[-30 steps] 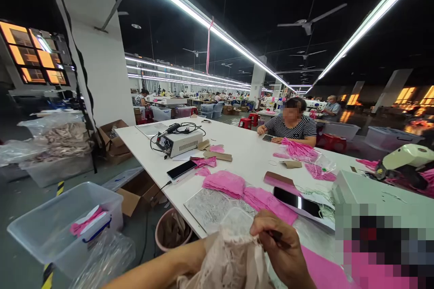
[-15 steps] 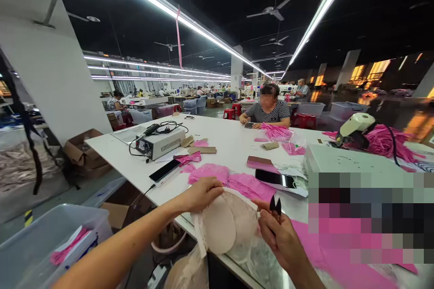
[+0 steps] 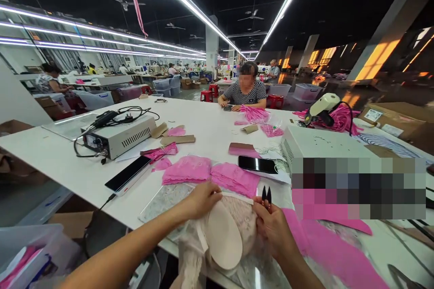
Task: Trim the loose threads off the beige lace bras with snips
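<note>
Over the near edge of the white table [image 3: 210,133] I hold a beige lace bra [image 3: 225,232] with its padded cup facing up. My left hand [image 3: 201,198] pinches the cup's upper edge. My right hand [image 3: 271,226] grips the strap end and also holds small black thread snips [image 3: 266,195], whose blades point up and stand slightly apart. The strap is stretched straight between both hands. Pink lace pieces [image 3: 210,174] lie just beyond my hands.
A grey-white control box [image 3: 118,137] with cables sits at the left, and a tablet [image 3: 127,174] lies near it. A dark phone [image 3: 257,164] lies ahead. A person in a striped shirt [image 3: 244,92] sits across the table. A plastic bin [image 3: 23,248] stands lower left.
The view has swung right and down. My hands brought the bra up onto the table edge; the strap is now pulled taut between them, and the snips show upright in my right hand.
</note>
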Available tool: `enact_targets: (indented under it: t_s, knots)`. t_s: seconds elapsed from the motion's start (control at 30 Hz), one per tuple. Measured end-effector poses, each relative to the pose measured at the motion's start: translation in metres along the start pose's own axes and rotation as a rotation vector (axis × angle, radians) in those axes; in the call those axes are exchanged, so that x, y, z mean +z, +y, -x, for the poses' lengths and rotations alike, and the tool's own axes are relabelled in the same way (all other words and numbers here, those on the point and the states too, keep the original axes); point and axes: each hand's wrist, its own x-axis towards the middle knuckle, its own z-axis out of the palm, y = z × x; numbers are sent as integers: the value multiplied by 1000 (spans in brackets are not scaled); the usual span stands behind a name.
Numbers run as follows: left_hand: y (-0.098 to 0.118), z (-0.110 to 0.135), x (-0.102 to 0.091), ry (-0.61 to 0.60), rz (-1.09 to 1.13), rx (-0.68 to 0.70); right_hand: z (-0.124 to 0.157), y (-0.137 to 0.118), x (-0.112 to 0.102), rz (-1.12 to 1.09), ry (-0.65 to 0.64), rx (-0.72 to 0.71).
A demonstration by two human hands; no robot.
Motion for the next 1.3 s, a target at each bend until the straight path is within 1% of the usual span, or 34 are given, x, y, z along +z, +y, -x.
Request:
enact_targets:
  t_s: [0.03,0.07,0.17,0.2,0.23,0.3,0.37,0.5,0.63,0.7,0.77,0.87,0.97,1.07,1.17,1.3]
  knots:
    - [-1,0,5,64,-44,33,-2,0,0,19,9,6]
    - [-1,0,10,159,-133,100,-3,0,0,39,15,7]
    - [5,0,20,455,-406,349,-8,0,-2,108,15,-5]
    - [8,-1,22,521,-450,438,-9,0,-2,133,7,-13]
    - [10,-2,24,561,-466,522,-10,0,-2,158,-4,-21]
    - [13,-7,28,561,-436,661,-10,-2,0,202,-25,-41]
    - [12,-11,33,532,-380,712,-10,-5,3,234,-44,-54]
    - [5,-16,43,510,-260,661,-10,-8,3,320,-95,-68]
    - [1,-13,45,473,-143,547,-11,-4,2,492,-113,-136]
    - [3,-10,44,488,-84,532,-12,-3,4,499,-115,-164]
    - [6,-6,43,533,-44,559,-13,-5,8,487,-134,-178]
    - [8,-2,43,585,-4,565,-13,-10,13,455,-188,-137]
    - [6,-1,43,574,77,500,-13,-13,16,430,-221,-70]
    - [2,1,41,538,160,469,-12,-13,19,438,-219,-56]
    - [0,3,37,529,214,454,-12,-14,25,494,-246,-90]
    - [-1,4,32,533,252,379,-13,-16,34,569,-349,-166]
